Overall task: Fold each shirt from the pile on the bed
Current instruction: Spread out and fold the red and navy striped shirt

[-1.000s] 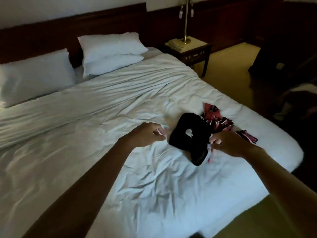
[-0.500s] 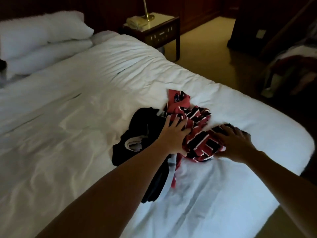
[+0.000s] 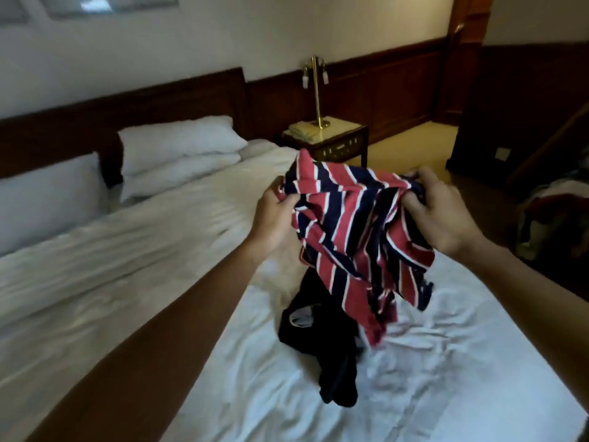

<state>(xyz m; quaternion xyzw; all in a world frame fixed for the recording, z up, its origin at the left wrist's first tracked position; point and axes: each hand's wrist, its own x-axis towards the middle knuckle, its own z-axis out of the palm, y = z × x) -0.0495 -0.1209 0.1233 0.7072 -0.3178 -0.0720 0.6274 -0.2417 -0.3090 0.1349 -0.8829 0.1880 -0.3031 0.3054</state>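
A red, navy and white striped shirt (image 3: 357,231) hangs crumpled in the air above the bed (image 3: 127,250). My left hand (image 3: 274,218) grips its left upper edge, and my right hand (image 3: 443,212) grips the bunched right upper edge. Below the striped shirt a black shirt (image 3: 322,339) lies in a heap on the white sheet, its upper part hidden behind the hanging cloth.
White pillows (image 3: 178,145) lie against the dark headboard at the back left. A wooden nightstand (image 3: 331,141) with a brass lamp (image 3: 316,90) and a telephone stands beyond the bed. Carpeted floor runs along the right side, with clothing heaped at the far right edge (image 3: 554,212).
Both hands were pressing down on the striped shirt in the pile. They have since taken hold of it and lifted it off the bed, leaving the black shirt on the sheet.
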